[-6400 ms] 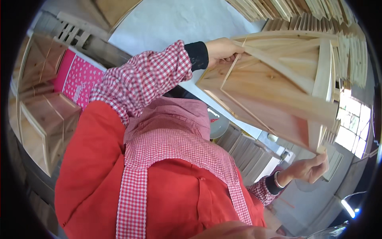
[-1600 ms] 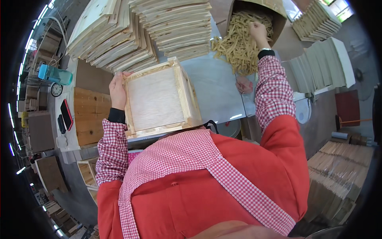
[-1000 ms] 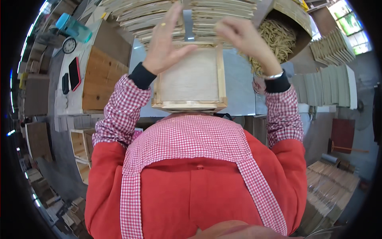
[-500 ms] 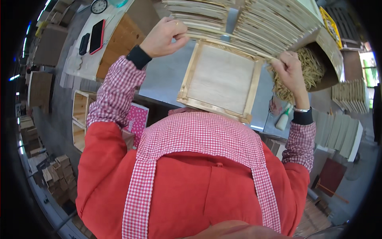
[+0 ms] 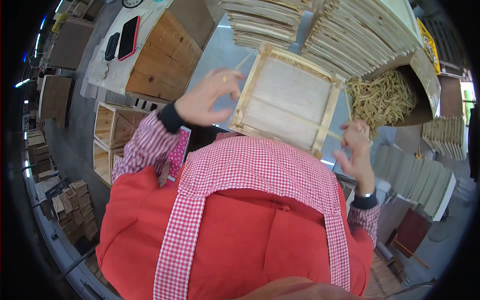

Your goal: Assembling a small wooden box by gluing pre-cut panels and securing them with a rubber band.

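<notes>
A square wooden frame with a pale panel lies in front of me, tilted slightly. A tan rubber band is stretched between my hands; one strand crosses the panel and others run from the far corners toward my fingers. My left hand, slightly blurred, is left of the frame with curved fingers hooked in the band, thumb apart. My right hand is at the near right corner, fingers bent around the band's other end. Whether further frames lie beneath this one cannot be seen.
A cardboard box of tan rubber bands stands at right. Stacks of wooden panels rise along the far side. On the left, a wooden cabinet bears a phone and a dark case. Wooden crates stand lower left.
Both hands have come nearer my body, drawing the rubber band from the frame's far edge across its panel. The left hand's fingers have spread somewhat. The view has shifted slightly.
</notes>
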A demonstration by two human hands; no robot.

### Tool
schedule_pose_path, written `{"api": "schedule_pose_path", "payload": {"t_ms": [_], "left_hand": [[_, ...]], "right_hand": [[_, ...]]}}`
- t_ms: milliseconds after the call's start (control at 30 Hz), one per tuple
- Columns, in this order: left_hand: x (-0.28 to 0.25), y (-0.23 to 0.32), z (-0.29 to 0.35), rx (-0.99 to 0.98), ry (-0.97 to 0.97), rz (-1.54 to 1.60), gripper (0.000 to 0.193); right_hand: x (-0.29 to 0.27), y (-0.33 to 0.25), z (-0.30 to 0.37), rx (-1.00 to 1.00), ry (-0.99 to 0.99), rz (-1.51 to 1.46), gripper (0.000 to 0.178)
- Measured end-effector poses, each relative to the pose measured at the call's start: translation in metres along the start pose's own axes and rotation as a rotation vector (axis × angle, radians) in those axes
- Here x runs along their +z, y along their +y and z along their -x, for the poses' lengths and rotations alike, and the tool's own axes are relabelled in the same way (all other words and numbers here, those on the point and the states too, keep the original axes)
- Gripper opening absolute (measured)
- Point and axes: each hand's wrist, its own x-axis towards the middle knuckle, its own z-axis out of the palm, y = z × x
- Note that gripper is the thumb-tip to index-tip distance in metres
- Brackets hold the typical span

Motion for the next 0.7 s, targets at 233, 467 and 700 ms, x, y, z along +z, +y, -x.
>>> {"api": "schedule_pose_path", "payload": {"t_ms": [233, 467, 700], "left_hand": [[0.003, 0.026, 0.019, -0.098, -0.058, 0.147, 0.033], [0.015, 0.023, 0.039, 0.190, 0.077, -0.304, 0.033], [0.037, 0.015, 0.051, 0.169, 0.196, -0.377, 0.035]], "right_hand": [[0.012, -0.033, 0.011, 0.102, 0.005, -0.089, 0.033], [0.032, -0.031, 0.023, -0.045, 0.105, 0.016, 0.036], [0.046, -0.018, 0.029, -0.177, 0.135, 0.241, 0.029]]}}
